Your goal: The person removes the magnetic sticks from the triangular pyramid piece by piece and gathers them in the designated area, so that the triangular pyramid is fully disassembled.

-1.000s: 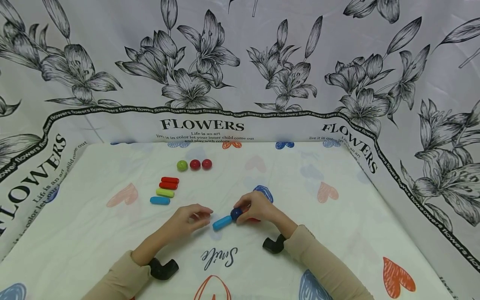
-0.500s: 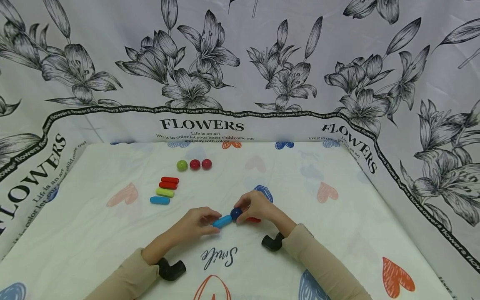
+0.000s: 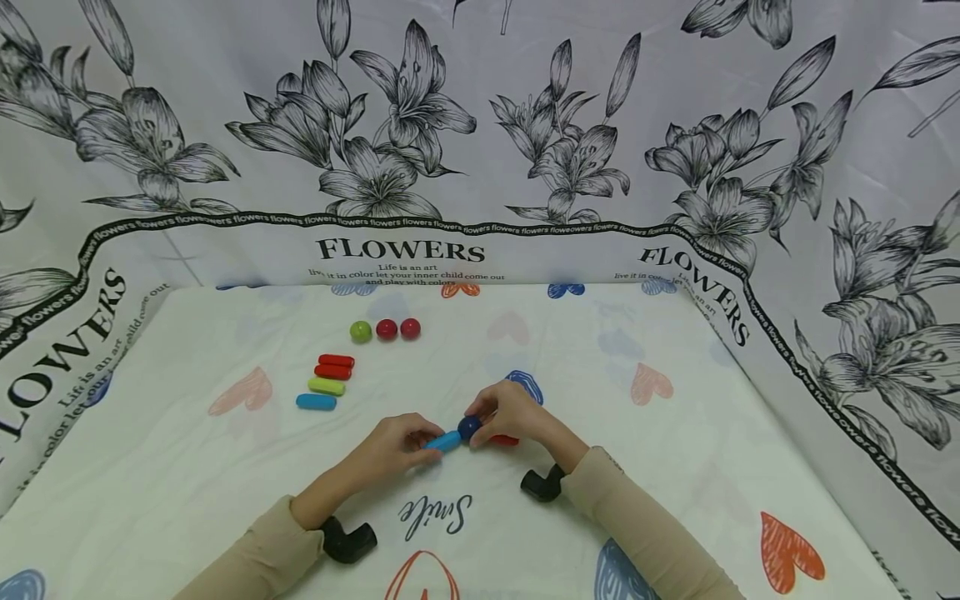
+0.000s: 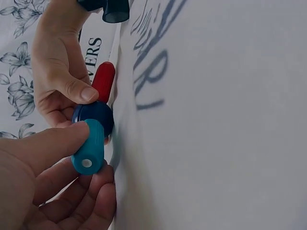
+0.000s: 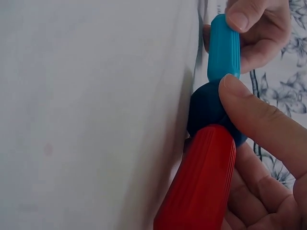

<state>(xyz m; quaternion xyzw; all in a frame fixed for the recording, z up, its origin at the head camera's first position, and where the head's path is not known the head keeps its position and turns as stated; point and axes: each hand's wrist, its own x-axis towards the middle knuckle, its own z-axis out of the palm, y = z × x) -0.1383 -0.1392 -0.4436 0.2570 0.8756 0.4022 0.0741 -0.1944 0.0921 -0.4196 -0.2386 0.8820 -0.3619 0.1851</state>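
Near the middle of the table a dark blue ball (image 3: 469,428) joins two ribbed rods, one light blue (image 5: 224,45) and one red (image 5: 199,184). My left hand (image 3: 392,446) pinches the light blue rod between thumb and fingers; its free end, with a pale round dot, shows in the left wrist view. With thumb and fingers my right hand (image 3: 512,412) grips the ball, partly covering it. The red rod points away on the ball's other side, mostly behind the right hand in the head view. The ball touches both rods.
Farther back lie a green ball (image 3: 361,332) and two red balls (image 3: 398,329) in a row. Closer in are two red rods (image 3: 334,367), a yellow-green rod (image 3: 326,387) and a light blue rod (image 3: 316,402). A patterned cloth (image 3: 675,492) covers the table.
My left hand has moved right from beside the light blue rod and taken hold of its free end. The right hand has stayed on the ball. The head view has shifted slightly.
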